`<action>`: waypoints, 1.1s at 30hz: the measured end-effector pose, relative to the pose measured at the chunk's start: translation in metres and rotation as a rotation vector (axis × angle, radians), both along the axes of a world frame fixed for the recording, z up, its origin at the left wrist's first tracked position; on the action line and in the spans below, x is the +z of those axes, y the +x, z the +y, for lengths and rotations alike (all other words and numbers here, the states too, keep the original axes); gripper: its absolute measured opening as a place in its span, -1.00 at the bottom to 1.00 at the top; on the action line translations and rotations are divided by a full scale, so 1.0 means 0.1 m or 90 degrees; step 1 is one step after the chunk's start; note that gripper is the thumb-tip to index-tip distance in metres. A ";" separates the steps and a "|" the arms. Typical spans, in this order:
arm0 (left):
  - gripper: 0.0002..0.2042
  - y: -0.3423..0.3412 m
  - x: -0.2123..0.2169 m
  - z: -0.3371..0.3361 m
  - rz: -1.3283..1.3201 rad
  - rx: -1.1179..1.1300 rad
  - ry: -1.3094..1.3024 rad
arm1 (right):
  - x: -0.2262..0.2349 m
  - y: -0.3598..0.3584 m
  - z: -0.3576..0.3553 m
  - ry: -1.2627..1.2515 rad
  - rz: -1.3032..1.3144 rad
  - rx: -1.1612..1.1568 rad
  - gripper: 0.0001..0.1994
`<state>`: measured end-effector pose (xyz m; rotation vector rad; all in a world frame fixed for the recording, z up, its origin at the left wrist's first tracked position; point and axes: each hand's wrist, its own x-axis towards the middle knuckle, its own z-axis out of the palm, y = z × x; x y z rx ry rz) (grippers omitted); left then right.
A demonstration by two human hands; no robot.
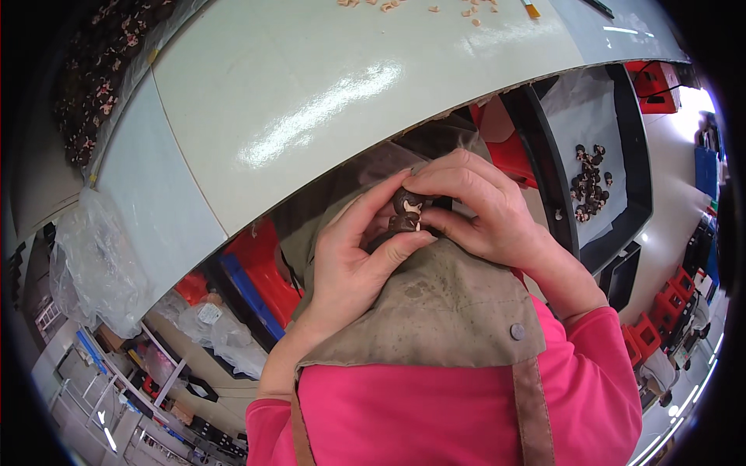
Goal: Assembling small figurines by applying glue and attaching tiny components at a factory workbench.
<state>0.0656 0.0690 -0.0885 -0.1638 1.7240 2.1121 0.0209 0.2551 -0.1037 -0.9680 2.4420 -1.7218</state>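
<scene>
Close in front of my apron, both hands are together on small dark brown and beige moulded figure pieces. My left hand (350, 252) is closed around a dark brown piece (403, 224), with its thumb along the lower side. The fingers and thumb of my right hand (482, 206) pinch a rounded, dark brown-topped figure head (406, 202) just above it. The two pieces touch or nearly touch; whether they are joined I cannot tell. Fingers hide part of both.
The pale table (311, 109) curves ahead. Small peach-coloured bits (470, 12) and a yellow-tipped tool (531, 10) lie at its far side. Many similar dark pieces (101, 85) fill a plastic-lined container at left. Right, a black tray (639, 147) holds several figure pieces (590, 186) on white lining.
</scene>
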 end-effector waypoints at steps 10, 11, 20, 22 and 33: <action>-0.48 -0.03 0.09 -0.01 -0.115 -0.025 0.102 | 0.12 0.03 0.06 0.083 -0.012 -0.003 -0.53; -0.49 -0.02 0.08 -0.03 -0.122 -0.030 0.111 | 0.12 0.02 0.05 0.084 -0.012 -0.004 -0.53; -0.51 0.01 -0.01 -0.17 -0.162 -0.063 0.185 | 0.12 -0.03 -0.03 0.142 0.034 0.081 -0.48; -0.52 0.02 -0.02 -0.18 -0.175 -0.075 0.188 | 0.10 -0.03 -0.02 0.109 0.071 0.106 -0.52; -0.40 0.10 -0.13 -0.19 -0.212 -0.065 0.238 | 0.02 -0.05 -0.05 0.059 0.127 0.135 -0.61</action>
